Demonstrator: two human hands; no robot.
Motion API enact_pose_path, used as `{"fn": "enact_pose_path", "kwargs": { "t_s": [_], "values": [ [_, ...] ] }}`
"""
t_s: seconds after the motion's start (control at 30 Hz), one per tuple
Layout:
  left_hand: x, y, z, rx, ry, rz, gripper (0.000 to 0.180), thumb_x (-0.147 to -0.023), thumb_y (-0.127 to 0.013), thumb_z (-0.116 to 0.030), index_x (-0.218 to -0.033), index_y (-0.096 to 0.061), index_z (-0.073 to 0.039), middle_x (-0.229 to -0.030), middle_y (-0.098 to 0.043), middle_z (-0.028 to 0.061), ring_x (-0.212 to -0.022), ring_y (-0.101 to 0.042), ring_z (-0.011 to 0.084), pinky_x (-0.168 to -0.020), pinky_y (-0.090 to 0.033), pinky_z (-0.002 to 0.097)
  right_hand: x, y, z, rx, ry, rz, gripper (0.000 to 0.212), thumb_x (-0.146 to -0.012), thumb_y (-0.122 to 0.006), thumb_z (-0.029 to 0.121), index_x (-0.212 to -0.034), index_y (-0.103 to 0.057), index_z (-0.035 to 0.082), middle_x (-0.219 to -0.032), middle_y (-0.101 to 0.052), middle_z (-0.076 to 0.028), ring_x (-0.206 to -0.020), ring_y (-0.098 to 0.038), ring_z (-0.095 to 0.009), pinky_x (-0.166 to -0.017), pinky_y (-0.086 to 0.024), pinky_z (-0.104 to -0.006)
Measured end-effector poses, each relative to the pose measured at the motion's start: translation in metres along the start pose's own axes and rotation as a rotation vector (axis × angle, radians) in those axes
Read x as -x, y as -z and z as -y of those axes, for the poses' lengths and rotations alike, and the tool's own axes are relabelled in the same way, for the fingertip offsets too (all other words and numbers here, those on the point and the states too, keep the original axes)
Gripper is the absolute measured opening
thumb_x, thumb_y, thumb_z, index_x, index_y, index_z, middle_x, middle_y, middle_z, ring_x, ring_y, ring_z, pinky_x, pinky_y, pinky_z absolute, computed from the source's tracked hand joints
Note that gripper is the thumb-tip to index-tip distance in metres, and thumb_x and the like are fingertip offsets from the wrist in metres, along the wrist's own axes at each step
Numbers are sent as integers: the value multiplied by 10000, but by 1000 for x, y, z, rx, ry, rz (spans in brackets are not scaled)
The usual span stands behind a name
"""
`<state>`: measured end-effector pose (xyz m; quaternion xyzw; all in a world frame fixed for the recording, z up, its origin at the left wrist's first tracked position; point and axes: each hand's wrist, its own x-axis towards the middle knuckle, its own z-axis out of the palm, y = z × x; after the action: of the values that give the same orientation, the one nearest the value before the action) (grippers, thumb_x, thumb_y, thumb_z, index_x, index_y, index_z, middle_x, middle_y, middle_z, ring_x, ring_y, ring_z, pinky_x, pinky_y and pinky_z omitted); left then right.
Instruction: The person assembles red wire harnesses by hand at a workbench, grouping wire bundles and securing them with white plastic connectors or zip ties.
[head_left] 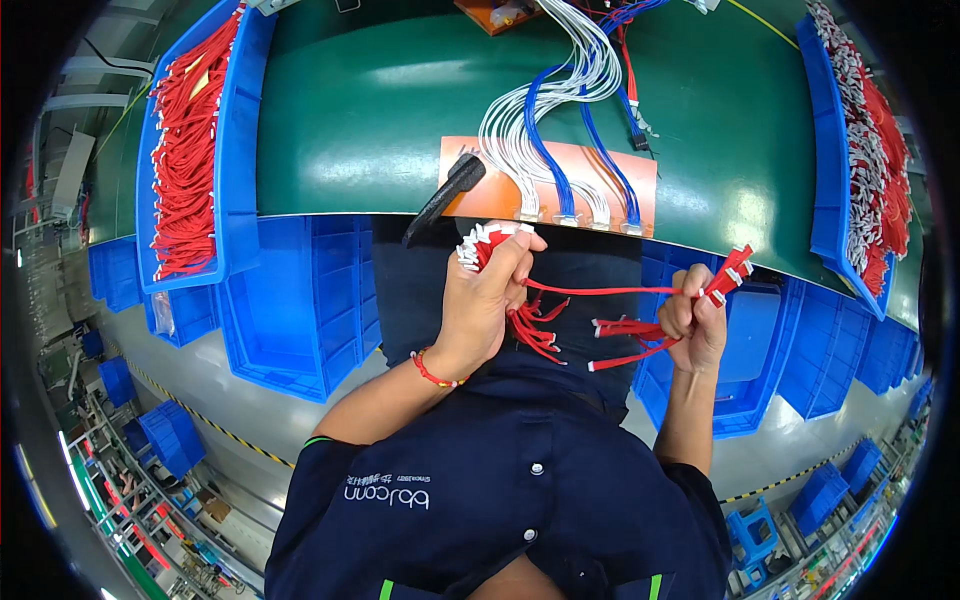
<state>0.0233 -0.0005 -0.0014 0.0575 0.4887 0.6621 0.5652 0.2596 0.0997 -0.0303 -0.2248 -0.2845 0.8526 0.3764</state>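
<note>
My left hand (492, 287) is closed round a bundle of short red cables. Their white connector ends (484, 243) stick out above the thumb, and red tails (537, 328) hang below the fist. To the right, my right hand (693, 318) grips a second bundle of red cables (727, 275), with white-tipped ends showing on both sides of the fingers. A single red cable (600, 290) runs stretched between the two hands. Both hands are in front of the table's near edge, over my dark clothing.
A green table (380, 110) carries white and blue cable harnesses (520, 130) on an orange sheet (640, 185). Near its edge lies a black strap-like piece (448, 197). Blue bins of red cables stand left (238, 150) and right (828, 190). More blue bins (270, 320) sit below.
</note>
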Motion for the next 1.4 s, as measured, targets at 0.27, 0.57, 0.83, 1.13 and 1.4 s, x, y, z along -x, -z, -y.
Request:
{"fn": "enact_pose_path", "kwargs": {
  "t_s": [0.27,0.57,0.83,1.13,1.4],
  "values": [
    [-2,-2,0,-95,-69,-60,199,-961,-586,-168,-940,-665,14,-645,-523,-14,-448,-327,10,-420,-240,210,-6,-12,-2,-10,-46,124,424,-830,-616,27,-1223,-514,-96,-1011,-672,-253,-409,-314,-8,-389,-242,-181],
    [-3,-2,4,-102,-99,-54,195,-957,-585,-159,-959,-673,14,-693,-605,26,-451,-366,17,-434,-274,204,-11,-43,3,365,-83,-28,277,-928,-529,86,-1144,-600,-73,-917,-720,-180,-456,-369,13,-441,-288,-160],
    [-3,-7,3,-70,-112,-76,199,-954,-569,-151,-978,-671,17,-714,-616,37,-461,-350,22,-455,-292,205,-22,-67,-14,636,-99,-165,250,-981,-557,172,-984,-681,-45,-577,-551,-5,-527,-493,-55,-511,-352,-204],
    [-6,4,-12,-119,14,58,241,-958,-581,-178,-1046,-669,28,-823,-668,53,-477,-350,21,-464,-302,205,-30,-67,-19,691,-59,-274,254,-959,-600,207,-907,-701,-20,-513,-433,59,-468,-319,-18,-472,-224,-211],
    [-9,9,-10,-127,10,83,249,-950,-593,-185,-1059,-674,24,-800,-655,41,-484,-348,17,-467,-306,203,-31,-65,-13,691,-103,-303,239,-946,-616,196,-881,-700,-18,-511,-420,71,-465,-308,-13,-462,-199,-213]
  ]
}}
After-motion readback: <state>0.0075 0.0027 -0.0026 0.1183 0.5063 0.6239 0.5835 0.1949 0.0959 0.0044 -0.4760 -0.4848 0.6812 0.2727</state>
